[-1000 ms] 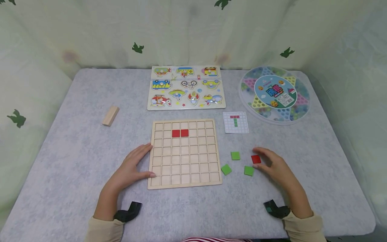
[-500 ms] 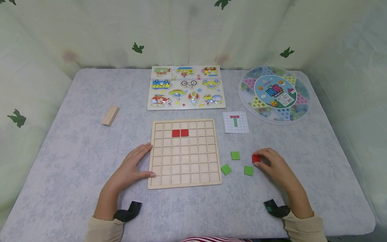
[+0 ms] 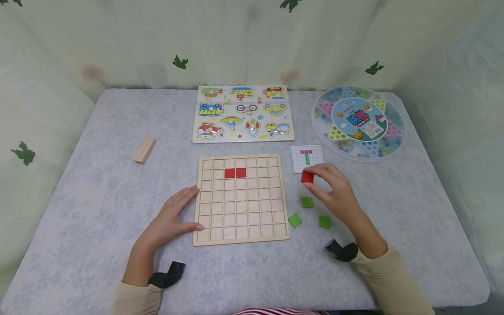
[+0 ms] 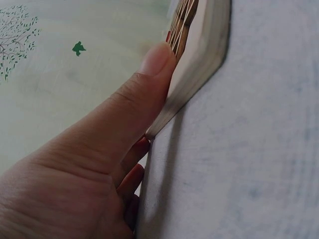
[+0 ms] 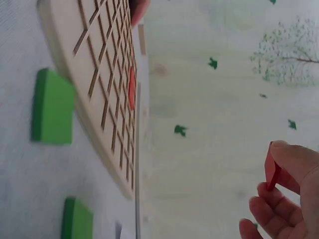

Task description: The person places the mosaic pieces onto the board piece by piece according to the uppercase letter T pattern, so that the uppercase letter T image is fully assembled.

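Note:
In the head view, my right hand (image 3: 334, 192) pinches a red square tile (image 3: 307, 176) between thumb and fingers, raised over the table near the pattern card (image 3: 297, 162). The right wrist view shows that red tile (image 5: 271, 169) held by its edges. My left hand (image 3: 167, 221) rests at the left edge of the wooden grid board (image 3: 241, 208), thumb (image 4: 154, 59) on the rim and fingers extended along the side. Two red tiles (image 3: 235, 173) sit side by side in the board's second row. Three green tiles (image 3: 307, 202) lie right of the board.
Behind the board lies a vehicle knob puzzle (image 3: 243, 114). A round Chinese checkers set (image 3: 358, 122) is at the back right. To the left is a small wooden block (image 3: 145, 150). The card shows a red and green T on a grid.
My right hand has gripped the red tile, lifted it from the table and carried it left and away from the body, towards the card. The left hand stays in place.

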The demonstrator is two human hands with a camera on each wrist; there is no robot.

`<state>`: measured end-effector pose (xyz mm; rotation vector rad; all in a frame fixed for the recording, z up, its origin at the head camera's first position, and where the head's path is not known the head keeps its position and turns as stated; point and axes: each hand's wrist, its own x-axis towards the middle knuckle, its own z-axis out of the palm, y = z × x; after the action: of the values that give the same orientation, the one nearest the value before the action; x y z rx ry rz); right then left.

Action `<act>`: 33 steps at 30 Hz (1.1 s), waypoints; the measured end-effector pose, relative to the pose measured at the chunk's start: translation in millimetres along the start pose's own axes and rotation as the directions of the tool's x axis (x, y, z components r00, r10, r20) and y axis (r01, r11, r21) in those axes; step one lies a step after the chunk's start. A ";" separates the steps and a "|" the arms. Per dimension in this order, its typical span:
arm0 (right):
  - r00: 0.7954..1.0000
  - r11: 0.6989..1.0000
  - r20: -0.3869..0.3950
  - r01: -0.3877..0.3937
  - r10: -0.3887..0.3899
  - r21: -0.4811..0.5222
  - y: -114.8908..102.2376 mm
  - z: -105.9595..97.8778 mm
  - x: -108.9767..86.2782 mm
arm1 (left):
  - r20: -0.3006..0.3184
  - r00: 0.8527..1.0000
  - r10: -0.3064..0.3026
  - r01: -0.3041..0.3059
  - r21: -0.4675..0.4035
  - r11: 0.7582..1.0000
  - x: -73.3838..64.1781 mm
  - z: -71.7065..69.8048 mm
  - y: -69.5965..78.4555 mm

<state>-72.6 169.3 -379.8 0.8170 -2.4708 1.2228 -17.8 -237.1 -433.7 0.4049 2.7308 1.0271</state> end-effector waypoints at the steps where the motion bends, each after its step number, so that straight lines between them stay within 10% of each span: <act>1: 0.999 0.999 -0.012 0.031 -0.031 0.018 -3.8 5.0 7.0 | -0.001 1.000 0.002 -0.002 -0.002 1.000 0.0 0.0 -0.2; 9: 0.993 0.986 -0.024 0.116 -0.114 0.117 -20.8 56.9 50.0 | 0.002 1.000 -0.004 0.004 -0.006 1.000 0.8 -0.4 1.1; 15: 0.993 0.992 0.114 -0.040 0.026 0.121 -9.6 95.8 63.2 | 0.014 1.000 -0.016 0.016 -0.003 1.000 1.5 0.0 0.5; 21: 0.951 0.978 0.252 -0.199 0.177 0.065 8.2 113.6 64.6 | 0.008 1.000 -0.007 0.007 -0.003 1.000 2.1 1.0 0.9; 33: 0.920 0.969 0.321 -0.245 0.226 0.021 20.0 122.0 64.3 | 0.001 1.000 -0.011 0.011 -0.002 1.000 0.5 0.3 0.1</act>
<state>-134.9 58.6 -437.3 0.8028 -2.8741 1.3439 -18.1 -236.7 -433.9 0.3898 2.7279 1.0258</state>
